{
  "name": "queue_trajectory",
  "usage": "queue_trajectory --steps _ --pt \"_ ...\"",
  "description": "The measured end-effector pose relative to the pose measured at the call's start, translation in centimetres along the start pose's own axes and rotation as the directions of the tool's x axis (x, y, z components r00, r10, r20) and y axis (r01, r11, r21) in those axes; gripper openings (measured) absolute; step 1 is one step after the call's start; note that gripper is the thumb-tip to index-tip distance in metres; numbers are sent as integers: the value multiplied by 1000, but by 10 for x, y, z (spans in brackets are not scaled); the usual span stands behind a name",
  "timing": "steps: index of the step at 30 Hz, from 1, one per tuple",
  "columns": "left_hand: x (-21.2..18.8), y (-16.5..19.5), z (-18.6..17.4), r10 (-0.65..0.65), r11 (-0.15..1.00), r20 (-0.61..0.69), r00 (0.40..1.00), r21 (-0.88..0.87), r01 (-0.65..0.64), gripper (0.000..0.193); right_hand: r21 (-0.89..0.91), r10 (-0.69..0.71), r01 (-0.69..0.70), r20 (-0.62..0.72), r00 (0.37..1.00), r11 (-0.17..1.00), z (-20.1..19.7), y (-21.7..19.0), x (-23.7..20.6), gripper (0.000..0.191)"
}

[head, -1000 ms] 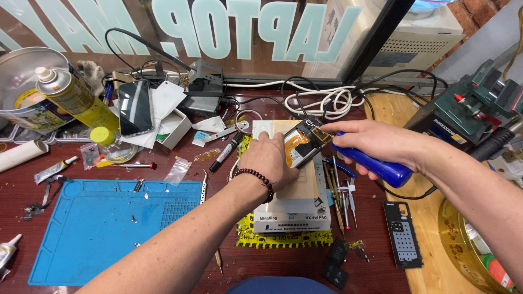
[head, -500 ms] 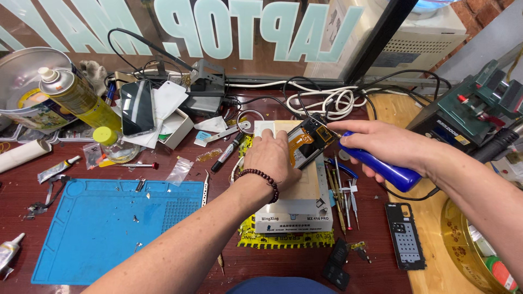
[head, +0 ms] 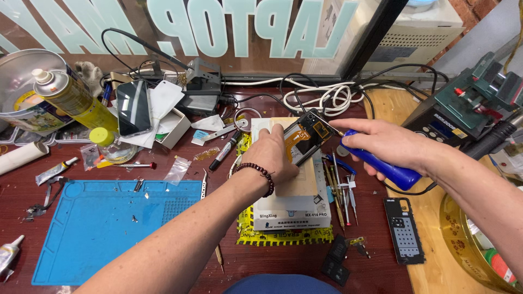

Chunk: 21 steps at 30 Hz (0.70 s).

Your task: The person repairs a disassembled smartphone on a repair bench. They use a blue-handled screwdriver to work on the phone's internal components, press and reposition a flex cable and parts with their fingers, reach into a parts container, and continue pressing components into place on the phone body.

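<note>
Left hand [head: 275, 155] pinches an opened phone [head: 308, 136] above the tabletop [head: 229, 256]; right hand [head: 389, 144] grips a blue electric screwdriver [head: 381, 166] against it.

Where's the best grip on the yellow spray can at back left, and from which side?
Grip the yellow spray can around mid-body, coming from the front right. It leans on the metal tin, nozzle toward the back left, so that side is blocked. The round body suits a wrap grip. Both the left hand and right hand are busy.
</note>
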<state>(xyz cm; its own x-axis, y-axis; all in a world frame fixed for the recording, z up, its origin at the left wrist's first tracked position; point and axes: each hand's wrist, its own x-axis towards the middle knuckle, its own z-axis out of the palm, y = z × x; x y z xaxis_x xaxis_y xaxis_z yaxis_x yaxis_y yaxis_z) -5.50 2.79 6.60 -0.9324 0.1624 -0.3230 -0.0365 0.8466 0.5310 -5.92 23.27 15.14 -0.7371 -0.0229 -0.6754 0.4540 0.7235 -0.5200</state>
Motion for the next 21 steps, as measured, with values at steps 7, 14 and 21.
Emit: queue_trajectory --steps 7,14,21 --pt "-2 1 0 -7 1000 -9 1000 1 7 71 -19 1 -1 3 1000 1000 2 1 1 52" --pt "-2 1 2 9 1000 -38 999 -3 -9 71 -22 -6 7 18 1000 1000 0 1 3 55" --pt "-6 3 3 16 1000 -71 997 -15 -17 66 -19 2 -2 23 1000 1000 -1 4 -1 51"
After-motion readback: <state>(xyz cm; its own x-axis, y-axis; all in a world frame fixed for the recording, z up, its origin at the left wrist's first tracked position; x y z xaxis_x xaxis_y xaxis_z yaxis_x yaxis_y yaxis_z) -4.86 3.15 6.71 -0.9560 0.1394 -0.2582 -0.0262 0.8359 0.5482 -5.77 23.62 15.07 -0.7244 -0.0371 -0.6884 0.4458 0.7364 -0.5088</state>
